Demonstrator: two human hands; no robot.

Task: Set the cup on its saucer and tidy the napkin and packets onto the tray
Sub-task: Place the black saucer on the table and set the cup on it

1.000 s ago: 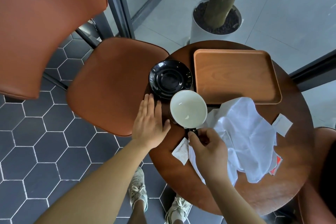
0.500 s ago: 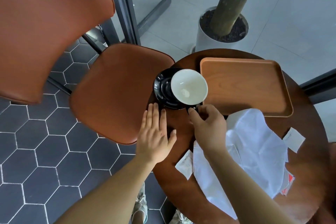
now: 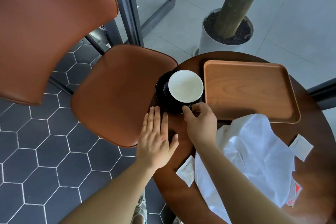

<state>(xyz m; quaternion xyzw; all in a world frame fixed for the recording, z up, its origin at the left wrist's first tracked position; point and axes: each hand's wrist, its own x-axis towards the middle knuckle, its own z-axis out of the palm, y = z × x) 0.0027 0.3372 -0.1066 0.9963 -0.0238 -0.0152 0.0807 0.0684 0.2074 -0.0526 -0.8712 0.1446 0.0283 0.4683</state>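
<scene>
The cup [image 3: 185, 86], black outside and white inside, sits over the black saucer [image 3: 161, 90] at the table's left edge. My right hand [image 3: 201, 118] pinches the cup's handle from the near side. Flat on the table's left rim, just short of the saucer, rests my left hand [image 3: 157, 139] with straight fingers. To the right of the cup lies the wooden tray [image 3: 249, 89] with nothing on it. A crumpled white napkin [image 3: 254, 158] lies on the table below the tray. A white packet [image 3: 187, 171] lies at its left, another white packet [image 3: 301, 147] at its right, and a red packet [image 3: 294, 196] peeks from under it.
The round dark wooden table [image 3: 312, 174] carries everything. An orange-brown chair [image 3: 116, 92] stands close against its left side. Behind the table stand a white planter with a tree trunk [image 3: 227, 29] and a glass door frame [image 3: 127, 9]. The floor has dark hexagonal tiles.
My right hand carried the cup by its handle from the table's middle, away and left, onto the saucer. My left hand stayed flat on the table edge.
</scene>
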